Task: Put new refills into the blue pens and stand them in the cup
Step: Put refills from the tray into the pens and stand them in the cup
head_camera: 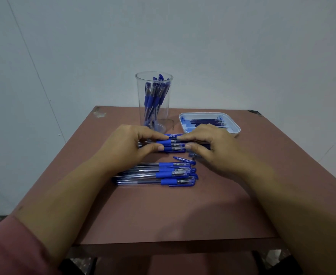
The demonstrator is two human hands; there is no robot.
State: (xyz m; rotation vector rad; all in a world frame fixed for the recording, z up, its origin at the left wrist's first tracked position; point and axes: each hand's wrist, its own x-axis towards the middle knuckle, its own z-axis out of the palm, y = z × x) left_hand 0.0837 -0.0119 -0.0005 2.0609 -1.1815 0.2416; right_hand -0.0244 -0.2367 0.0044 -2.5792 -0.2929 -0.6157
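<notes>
Both hands meet over a far row of blue pens (173, 144) on the brown table (163, 211). My left hand (131, 143) pinches a pen at its blue grip between thumb and fingers. My right hand (208, 147) pinches the same pen from the right end. A second row of several blue pens (159, 174) lies nearer me, with a loose blue cap (183, 159) just above it. The clear cup (154, 100) stands at the back with several blue pens upright inside. A white tray (235, 127) at the back right holds dark refills (206, 122).
The table is small, with its front edge near my body and chipped back corners. A pale wall rises directly behind the cup. A small dark part (193, 155) lies on the table under my right hand.
</notes>
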